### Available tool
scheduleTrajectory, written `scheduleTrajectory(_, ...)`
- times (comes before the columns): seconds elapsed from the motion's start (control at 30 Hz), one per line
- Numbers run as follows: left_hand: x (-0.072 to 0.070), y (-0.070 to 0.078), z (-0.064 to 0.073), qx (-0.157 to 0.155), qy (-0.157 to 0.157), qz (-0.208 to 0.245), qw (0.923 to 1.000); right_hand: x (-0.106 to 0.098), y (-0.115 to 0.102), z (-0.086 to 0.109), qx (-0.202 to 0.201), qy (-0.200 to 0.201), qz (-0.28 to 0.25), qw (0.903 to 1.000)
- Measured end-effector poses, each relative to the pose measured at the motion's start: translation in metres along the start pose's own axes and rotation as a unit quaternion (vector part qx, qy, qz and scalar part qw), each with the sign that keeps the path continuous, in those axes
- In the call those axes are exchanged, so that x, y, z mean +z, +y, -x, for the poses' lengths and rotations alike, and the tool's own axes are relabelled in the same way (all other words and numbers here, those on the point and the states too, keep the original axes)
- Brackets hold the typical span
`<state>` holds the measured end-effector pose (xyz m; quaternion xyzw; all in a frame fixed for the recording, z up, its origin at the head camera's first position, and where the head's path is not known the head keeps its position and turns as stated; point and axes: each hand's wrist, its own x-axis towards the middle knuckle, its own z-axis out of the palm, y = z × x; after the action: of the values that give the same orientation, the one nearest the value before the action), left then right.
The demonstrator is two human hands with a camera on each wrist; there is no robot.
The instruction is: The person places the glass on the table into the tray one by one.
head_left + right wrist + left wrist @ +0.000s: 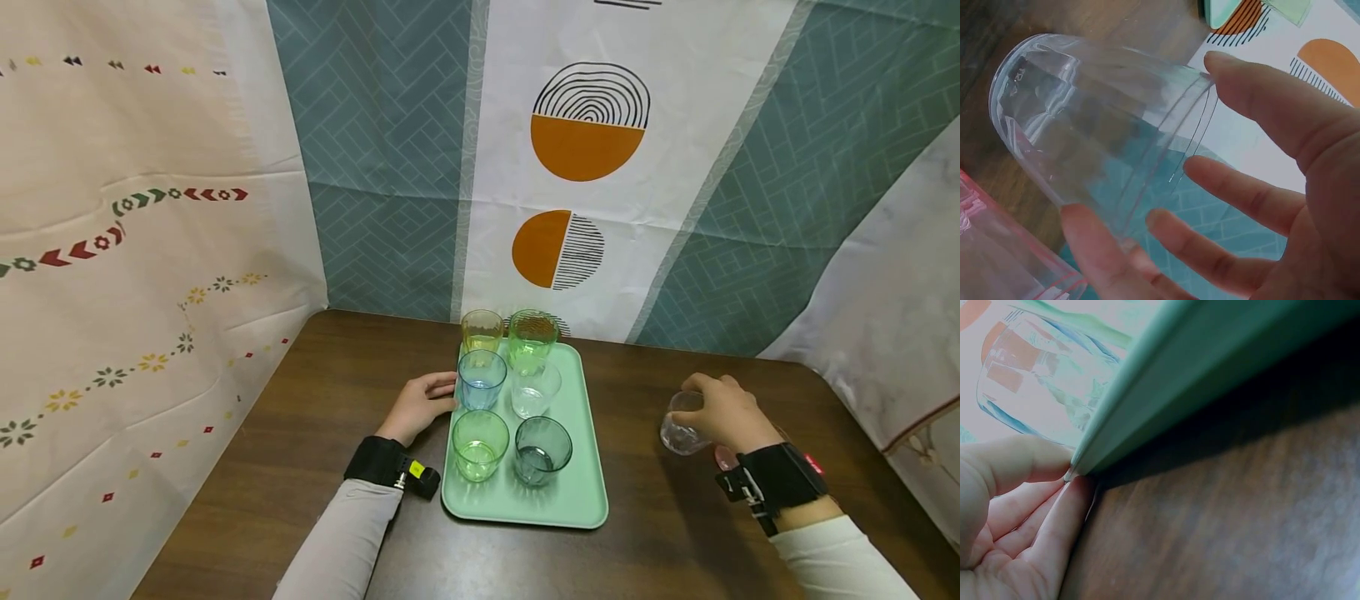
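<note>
On the left, my left hand [416, 407] is at the long edge of a mint-green tray [585, 475]. In the left wrist view its thumb lies over the tray rim [1113, 409] and a finger under it, pinching it. Out to the right, my right hand [731, 412] grips a clear tumbler [681, 435] from above. The right wrist view has the thumb and fingers spread around the rim of this clear tumbler [1097, 119]. Beside it is a pink tumbler [725, 457], mostly hidden by the hand and wristband in the head view.
Several tumblers stand on the tray in two columns: amber [482, 332], green [532, 343], blue [482, 385], clear [536, 392], light green [480, 450] and dark grey [542, 457]. Patterned cloth [390, 183] hangs behind the brown wooden table [360, 350].
</note>
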<state>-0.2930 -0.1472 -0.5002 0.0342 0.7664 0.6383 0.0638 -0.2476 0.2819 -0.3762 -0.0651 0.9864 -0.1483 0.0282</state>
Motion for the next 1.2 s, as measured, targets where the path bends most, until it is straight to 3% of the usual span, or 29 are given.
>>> scheduleTrajectory(0.67, 0.0, 0.002, 0.002, 0.004, -0.001, 0.008, 1.0, 0.002, -0.008, -0.004, -0.007, 0.022, -0.002, 0.9997)
scheduleTrajectory(1.0, -0.001, 0.034, 0.022, 0.006, -0.016, -0.001, 0.9999, -0.007, -0.007, -0.014, -0.004, 0.025, -0.02, 0.9995)
scheduleTrajectory(1.2, -0.001, 0.03, 0.019, 0.008, -0.014, 0.0, 0.9999, -0.011, -0.012, -0.026, -0.018, 0.042, -0.013, 0.9989)
